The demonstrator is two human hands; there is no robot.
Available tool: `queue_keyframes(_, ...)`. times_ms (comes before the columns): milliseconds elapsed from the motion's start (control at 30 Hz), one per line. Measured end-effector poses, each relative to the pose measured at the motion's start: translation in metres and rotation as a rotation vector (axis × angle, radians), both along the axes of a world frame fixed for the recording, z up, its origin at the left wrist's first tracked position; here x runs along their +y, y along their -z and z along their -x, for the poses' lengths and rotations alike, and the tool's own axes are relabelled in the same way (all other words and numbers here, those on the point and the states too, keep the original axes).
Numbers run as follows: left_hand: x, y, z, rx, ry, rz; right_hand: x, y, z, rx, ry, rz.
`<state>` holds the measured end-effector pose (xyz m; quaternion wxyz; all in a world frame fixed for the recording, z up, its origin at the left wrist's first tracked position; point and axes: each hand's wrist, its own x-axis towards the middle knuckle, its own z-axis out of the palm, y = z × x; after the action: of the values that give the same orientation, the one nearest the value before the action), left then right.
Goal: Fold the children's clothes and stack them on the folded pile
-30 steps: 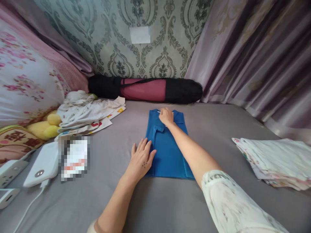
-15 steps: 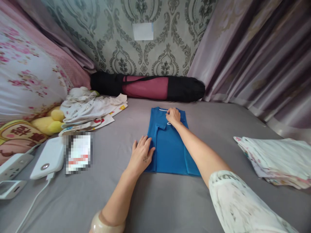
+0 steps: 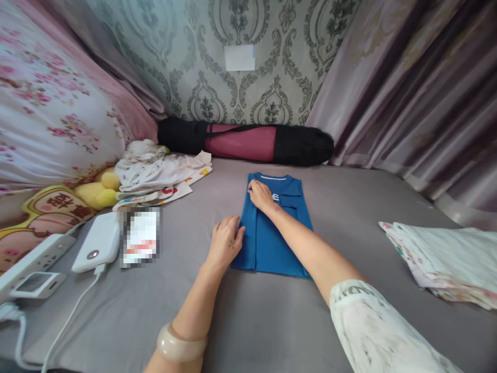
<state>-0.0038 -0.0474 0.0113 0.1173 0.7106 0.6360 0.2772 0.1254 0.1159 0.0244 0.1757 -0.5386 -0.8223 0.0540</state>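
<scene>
A blue T-shirt [image 3: 277, 243] lies front up on the grey bedsheet, its sides folded inward, with its collar at the far end and white print on the chest. My right hand [image 3: 261, 197] reaches across the shirt to its upper left shoulder, fingers bent and closed on the fabric there. It partly covers the print and the left sleeve. Beside the shirt's lower left edge rests my left hand [image 3: 225, 241], palm down with fingers stretched out and touching the border of the cloth.
A stack of folded white clothes [image 3: 446, 259] lies at right; a loose clothes pile [image 3: 155, 176] at left. Nearer are a white power bank [image 3: 99, 241], a power strip [image 3: 42, 256] and a cable [image 3: 73, 316]. A black-and-pink rolled bag [image 3: 244, 142] lies along the wall.
My right hand has moved left, from beside the collar to the shirt's left shoulder, uncovering the chest print and right sleeve. My left hand has barely moved. The view has shifted slightly left.
</scene>
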Motion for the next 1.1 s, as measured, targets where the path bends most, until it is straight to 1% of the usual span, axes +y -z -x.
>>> queue_keyframes(133, 0.002, 0.003, 0.002, -0.006, -0.004, 0.005, -0.003, 0.009, 0.006, 0.012, 0.012, 0.021)
queue_keyframes(233, 0.001, 0.002, 0.001, -0.015, -0.008, 0.012, -0.006, 0.012, 0.006, 0.035, 0.003, 0.032)
queue_keyframes(367, -0.001, -0.002, -0.002, -0.038, -0.015, 0.006, -0.001, 0.005, 0.003, 0.018, -0.052, 0.164)
queue_keyframes(400, -0.001, -0.003, -0.002, -0.043, -0.018, 0.004, 0.002, 0.003, 0.002, 0.011, -0.057, 0.173)
queue_keyframes(500, 0.0, -0.004, -0.002, -0.059, -0.026, -0.018, 0.015, -0.004, 0.005, -0.027, -0.032, 0.113)
queue_keyframes(567, 0.0, -0.003, -0.003, -0.069, -0.016, -0.047, 0.024, -0.005, 0.008, -0.07, -0.019, 0.095)
queue_keyframes(667, -0.001, -0.001, -0.006, -0.068, 0.041, -0.085, 0.033, -0.001, 0.013, -0.117, -0.004, 0.107)
queue_keyframes(767, -0.004, 0.0, -0.008, -0.028, 0.103, -0.073, 0.036, 0.009, 0.015, -0.135, 0.042, 0.143)
queue_keyframes(900, -0.005, -0.001, -0.008, -0.013, 0.096, -0.047, 0.035, 0.02, 0.015, -0.127, 0.066, 0.159)
queue_keyframes(1000, -0.002, -0.002, -0.006, -0.035, 0.083, -0.046, 0.036, 0.02, 0.015, -0.116, 0.066, 0.161)
queue_keyframes(1100, 0.001, -0.004, -0.002, -0.085, 0.075, -0.06, 0.04, 0.014, 0.013, -0.091, 0.052, 0.219)
